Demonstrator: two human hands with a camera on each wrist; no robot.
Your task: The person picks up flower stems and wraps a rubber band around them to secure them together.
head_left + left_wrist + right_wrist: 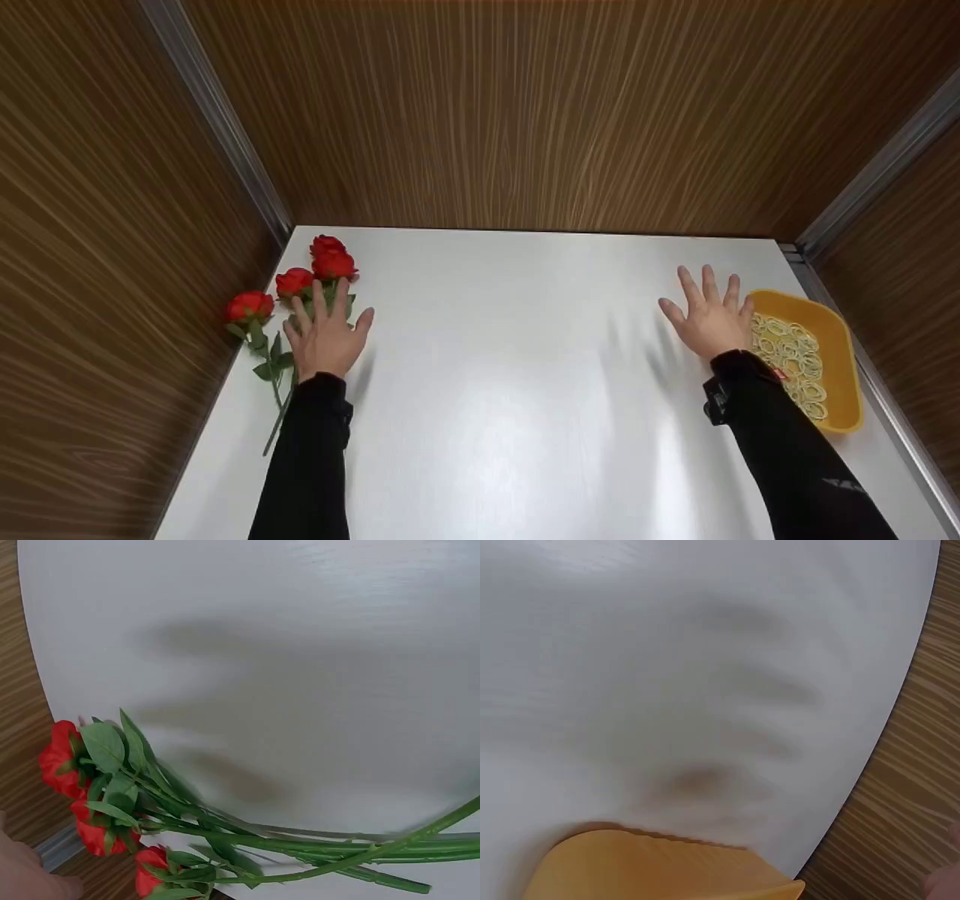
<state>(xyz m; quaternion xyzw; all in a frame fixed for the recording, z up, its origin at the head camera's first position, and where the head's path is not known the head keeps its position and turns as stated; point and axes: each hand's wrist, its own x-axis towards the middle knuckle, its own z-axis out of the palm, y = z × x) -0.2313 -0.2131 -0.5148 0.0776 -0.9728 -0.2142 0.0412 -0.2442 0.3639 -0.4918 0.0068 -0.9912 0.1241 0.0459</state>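
Several red roses [334,264] with green stems and leaves lie at the left of the white table, their heads toward the back. My left hand [328,343] hovers over them with spread fingers, holding nothing and hiding part of the stems. In the left wrist view the green stems [330,844] run together to the right of the red heads. At the right, my right hand [712,322] is spread above the table beside a yellow tray [838,337]. Pale rubber bands [787,349] lie in that tray, partly covered by the hand and sleeve.
Brown wood-grain panels [510,112] enclose the white table [495,375] at the back and both sides. Grey metal strips [225,112] run along the corners. The right wrist view shows the tray's rim [772,891] near the table's edge.
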